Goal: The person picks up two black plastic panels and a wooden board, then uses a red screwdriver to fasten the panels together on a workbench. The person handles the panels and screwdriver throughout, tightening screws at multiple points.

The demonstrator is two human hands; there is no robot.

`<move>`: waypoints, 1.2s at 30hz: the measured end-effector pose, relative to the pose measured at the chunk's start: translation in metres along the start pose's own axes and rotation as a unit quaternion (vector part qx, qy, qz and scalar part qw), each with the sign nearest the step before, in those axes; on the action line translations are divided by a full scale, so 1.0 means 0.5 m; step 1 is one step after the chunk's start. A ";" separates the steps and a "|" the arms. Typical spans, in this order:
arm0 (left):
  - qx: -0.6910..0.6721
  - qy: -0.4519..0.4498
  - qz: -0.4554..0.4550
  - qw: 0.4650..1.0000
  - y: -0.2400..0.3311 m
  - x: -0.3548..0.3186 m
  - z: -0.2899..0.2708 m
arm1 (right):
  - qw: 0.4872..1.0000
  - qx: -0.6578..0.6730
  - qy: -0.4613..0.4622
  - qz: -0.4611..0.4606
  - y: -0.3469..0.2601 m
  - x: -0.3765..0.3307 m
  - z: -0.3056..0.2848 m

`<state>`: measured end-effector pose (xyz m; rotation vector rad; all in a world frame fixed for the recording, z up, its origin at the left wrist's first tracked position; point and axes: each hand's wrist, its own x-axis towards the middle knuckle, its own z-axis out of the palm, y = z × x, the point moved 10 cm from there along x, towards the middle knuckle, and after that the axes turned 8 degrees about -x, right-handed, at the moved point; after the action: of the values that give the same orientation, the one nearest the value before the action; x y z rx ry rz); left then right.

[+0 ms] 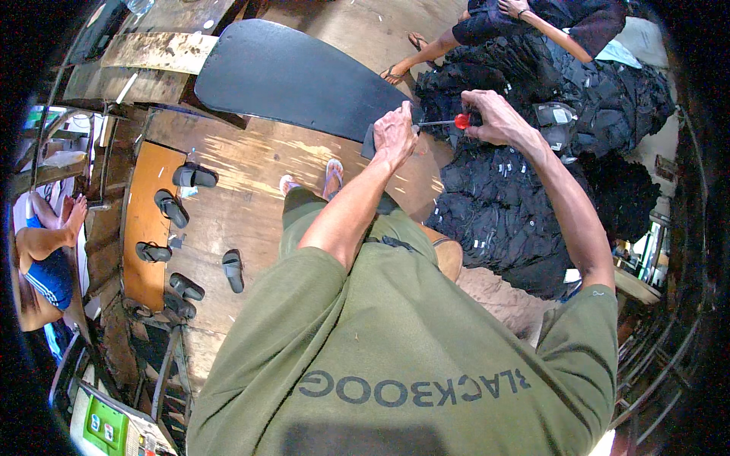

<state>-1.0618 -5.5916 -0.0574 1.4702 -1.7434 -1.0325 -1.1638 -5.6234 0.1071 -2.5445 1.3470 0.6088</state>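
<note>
My left hand (396, 134) is closed, fingers curled, at the narrow right end of a long black board (296, 80). A small dark grey piece (368, 144) shows at the edge of that hand; the fingers hide most of what they grip. To its right, my right hand (496, 119) pinches the red handle of a screwdriver (461, 121). The thin metal shaft lies level and points left, its tip close to my left hand. Whether the tip touches anything is too small to tell.
Heaps of black garments (498, 205) fill the floor at right, another person (544, 30) sitting behind them. Several black sandals (232, 270) lie on the wooden floor (213, 220) at left. Beyond the railing shows a person's leg (49, 243). A worn plank (156, 52) adjoins the board.
</note>
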 end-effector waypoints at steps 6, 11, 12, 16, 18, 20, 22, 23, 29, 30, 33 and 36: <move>-0.018 -0.001 -0.019 1.000 -0.007 0.006 0.003 | 0.992 -0.029 -0.057 0.111 0.038 0.004 0.020; -0.025 0.016 -0.016 0.999 -0.004 0.003 -0.004 | 0.995 -0.018 0.073 -0.063 -0.025 -0.002 -0.028; -0.030 0.002 -0.025 0.999 -0.007 0.002 0.002 | 0.991 -0.065 0.081 -0.083 -0.036 -0.005 -0.026; -0.029 0.016 -0.007 0.999 -0.002 0.002 -0.003 | 0.998 -0.047 0.013 -0.024 -0.024 0.003 0.007; -0.026 0.002 -0.016 1.000 -0.006 0.003 0.002 | 0.995 -0.017 -0.024 0.092 0.019 0.008 0.019; -0.033 0.029 0.003 0.999 0.002 0.005 -0.010 | 0.972 0.086 -0.105 0.194 0.057 0.000 0.049; -0.034 0.031 0.006 0.999 0.004 0.005 -0.013 | 0.986 0.084 -0.058 0.132 0.037 0.008 0.023; -0.034 0.028 0.002 0.999 0.004 0.004 -0.012 | 0.994 0.073 -0.033 0.078 0.017 0.007 0.011; -0.028 0.007 -0.012 1.000 0.001 0.002 -0.007 | 0.996 -0.045 0.061 -0.049 -0.037 -0.010 -0.015; -0.025 0.009 -0.012 1.000 0.000 0.002 -0.007 | 1.000 -0.022 0.011 0.017 -0.011 -0.006 0.007; -0.025 0.013 0.004 1.000 0.003 0.004 -0.005 | 0.964 0.131 -0.099 0.208 0.064 -0.020 0.057; -0.025 0.027 0.020 0.999 0.006 0.005 -0.003 | 0.894 0.275 -0.159 0.315 0.095 -0.053 0.094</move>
<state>-1.0623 -5.5942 -0.0540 1.4137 -1.6907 -0.9989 -1.2287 -5.6140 0.0777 -1.4781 1.8791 0.5936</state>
